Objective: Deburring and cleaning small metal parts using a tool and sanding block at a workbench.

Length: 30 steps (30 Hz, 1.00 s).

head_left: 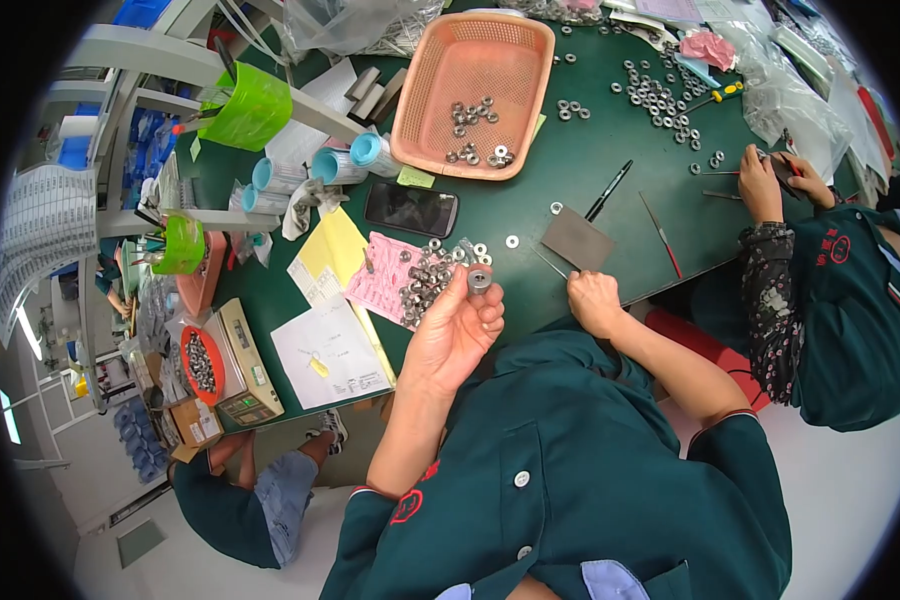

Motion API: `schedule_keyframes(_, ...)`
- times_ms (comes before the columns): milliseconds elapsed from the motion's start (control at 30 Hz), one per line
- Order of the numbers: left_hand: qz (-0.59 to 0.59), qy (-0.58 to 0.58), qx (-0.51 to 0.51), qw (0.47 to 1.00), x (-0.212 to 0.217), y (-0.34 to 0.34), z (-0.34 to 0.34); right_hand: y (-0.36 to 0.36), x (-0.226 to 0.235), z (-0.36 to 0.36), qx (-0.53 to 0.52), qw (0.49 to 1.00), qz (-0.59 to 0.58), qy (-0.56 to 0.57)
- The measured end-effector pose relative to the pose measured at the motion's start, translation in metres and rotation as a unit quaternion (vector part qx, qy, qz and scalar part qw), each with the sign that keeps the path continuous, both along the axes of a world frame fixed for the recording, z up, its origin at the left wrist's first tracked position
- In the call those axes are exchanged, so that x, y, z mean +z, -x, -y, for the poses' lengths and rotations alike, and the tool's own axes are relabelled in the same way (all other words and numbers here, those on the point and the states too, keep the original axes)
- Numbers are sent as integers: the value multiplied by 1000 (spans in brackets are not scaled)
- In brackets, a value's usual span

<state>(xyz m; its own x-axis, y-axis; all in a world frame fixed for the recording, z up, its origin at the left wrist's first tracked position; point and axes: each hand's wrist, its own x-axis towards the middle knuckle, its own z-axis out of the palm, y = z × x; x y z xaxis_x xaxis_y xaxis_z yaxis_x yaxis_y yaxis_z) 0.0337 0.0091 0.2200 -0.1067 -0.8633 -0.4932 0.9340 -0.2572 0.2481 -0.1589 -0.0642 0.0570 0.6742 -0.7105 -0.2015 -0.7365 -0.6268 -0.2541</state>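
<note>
My left hand (452, 335) is closed, palm up, with a small metal ring (479, 281) pinched between thumb and fingers. My right hand (595, 304) grips a thin metal rod-like tool (551, 264) whose tip points toward the ring; tool and ring are apart. Left of the ring, a pile of similar metal rings (427, 285) lies on a pink cloth (378, 270). A loose ring (512, 241) rests just beyond my left hand. Beyond my right hand lies a flat grey-brown rectangular sheet (578, 240), with a black pen (610, 190) at its far corner.
An orange basket (407, 120) holding several rings stands at the back. A phone (411, 208), papers (330, 350) and a scale (245, 360) are on the left. At right, a co-worker's hands (762, 185) work near scattered rings (660, 95) and a red-handled tool (660, 235).
</note>
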Motion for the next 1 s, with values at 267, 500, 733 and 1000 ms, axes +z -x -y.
schedule_keyframes(267,-15,1,-3,1000,-4,-5,-2,-4,18,3,10,999,29,-30)
schedule_keyframes(500,2,-24,2,1000,-9,-9,-6,9,113,16,-89,902,388,-165)
schedule_keyframes(733,78,-24,-10,997,-11,-8,-7,20,180,20,14,826,536,-173)
schedule_keyframes(1000,184,-49,1,982,-7,-7,-11,14,191,18,-22,769,565,-296)
